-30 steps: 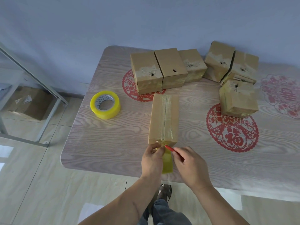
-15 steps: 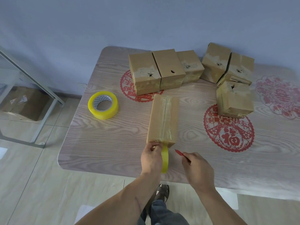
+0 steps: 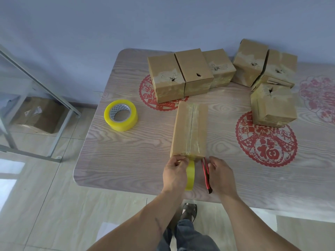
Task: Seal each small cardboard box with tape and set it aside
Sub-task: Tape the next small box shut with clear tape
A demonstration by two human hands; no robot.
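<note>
A long brown cardboard box (image 3: 189, 130) lies near the middle of the wood-grain table (image 3: 126, 156), its long axis running from six to twelve o'clock, with clear tape laid along its top seam. Its near end sits at the person's fingertips. The left hand (image 3: 175, 173) touches the box's near left corner, fingers curled around a second yellow tape roll (image 3: 190, 175) seen edge-on, whose tape runs up to the box end. The right hand (image 3: 220, 175) lies just beside it at three o'clock, fingers curled around a slim red utility knife (image 3: 206, 175) that points toward the box's near end; whether the blade is out cannot be told. Both hands are equally close to the box; the knife tip stands just right of the tape strip. The cut, judged as the step in hand, turns on this: the strip lies at nine o'clock from the knife. A flat-lying wide yellow tape roll (image 3: 121, 117) rests at ten o'clock from the box. Six squat brown cardboard boxes (image 3: 195, 73) stand grouped from twelve to two o'clock.
</note>
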